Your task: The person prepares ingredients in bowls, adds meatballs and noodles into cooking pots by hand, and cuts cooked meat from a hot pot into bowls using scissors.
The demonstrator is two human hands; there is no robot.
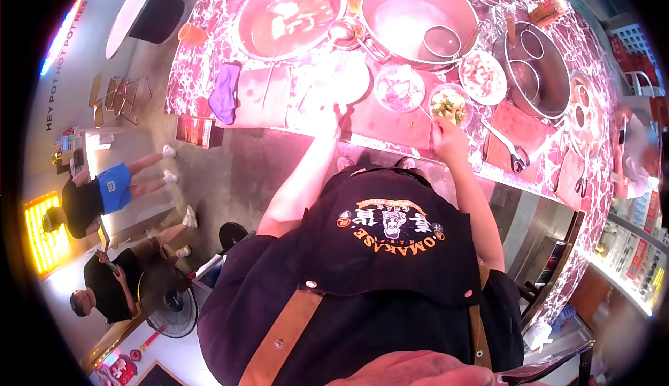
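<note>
My left hand is at the near edge of a white plate. Glare washes out its fingers, so its grip on the rim is unclear. Close against the near rim of a small bowl of chopped yellow-green food, my right hand is closed, fingers curled. What it holds, if anything, is hidden. Between the hands stands a clear bowl of pale pieces. Just beyond the right hand is a white bowl of pinkish pieces.
Two large pots, one with floating food and one with a strainer, stand behind. A third pot and scissors are on the right. A purple cloth lies left. People are beyond the table.
</note>
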